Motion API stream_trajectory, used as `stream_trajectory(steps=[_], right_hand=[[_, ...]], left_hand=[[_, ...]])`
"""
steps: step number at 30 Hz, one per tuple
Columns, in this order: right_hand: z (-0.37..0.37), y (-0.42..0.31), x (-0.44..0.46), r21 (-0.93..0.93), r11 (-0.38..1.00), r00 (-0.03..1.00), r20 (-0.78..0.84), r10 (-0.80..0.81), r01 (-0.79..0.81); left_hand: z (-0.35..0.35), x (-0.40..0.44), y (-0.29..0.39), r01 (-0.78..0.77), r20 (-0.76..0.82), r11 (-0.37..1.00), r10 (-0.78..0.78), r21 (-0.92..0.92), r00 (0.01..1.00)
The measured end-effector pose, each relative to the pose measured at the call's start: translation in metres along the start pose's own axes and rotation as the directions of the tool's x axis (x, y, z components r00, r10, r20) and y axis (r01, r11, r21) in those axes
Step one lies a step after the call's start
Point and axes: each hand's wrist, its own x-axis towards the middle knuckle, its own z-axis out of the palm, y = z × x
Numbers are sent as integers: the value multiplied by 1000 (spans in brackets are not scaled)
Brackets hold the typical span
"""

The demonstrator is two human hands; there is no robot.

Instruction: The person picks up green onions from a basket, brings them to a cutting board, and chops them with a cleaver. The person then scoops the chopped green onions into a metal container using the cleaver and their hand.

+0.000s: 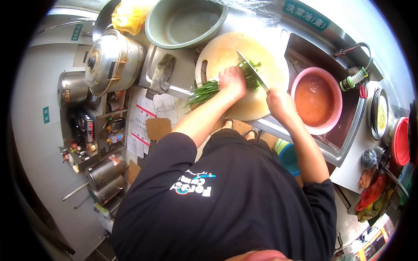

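A round wooden cutting board point(222, 45) lies on the steel counter. Across it runs a bunch of long green stalks point(203, 92), its loose ends hanging past the board's left edge. My left hand point(233, 80) is closed over the bunch and presses it to the board. In my right hand point(280, 103) is the handle of a knife point(252, 69), whose blade slants up and left beside my left hand. Small chopped green pieces point(257, 65) lie by the blade, partly hidden behind it.
Right of the board, a pink basin point(338, 93) of reddish liquid stands in the sink point(348, 135) below a faucet point(355, 47). A grey-green basin point(152, 26) stands behind the board. A cloth point(163, 74) and a large lidded pot point(130, 61) are at left.
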Motion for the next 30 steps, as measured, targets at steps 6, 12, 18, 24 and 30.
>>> stream_trajectory(steps=[6,12,18,24,30], right_hand=[[39,6,36,9,1000,997,-71,-27,28],[-11,-5,-16,122,992,994,-105,23,-10],[-8,-11,-53,64,997,996,-69,50,-46],[32,-14,-13,67,992,991,-70,110,-106],[43,-6,16,107,990,990,-101,101,-91]], left_hand=[[9,-1,-6,-29,-25,999,29,14,999],[-5,-4,1,89,85,996,-87,-26,993],[-7,-6,4,86,79,996,-86,-3,993],[4,1,2,102,94,995,-100,-17,991],[14,-3,-3,30,-36,998,-28,46,999]])
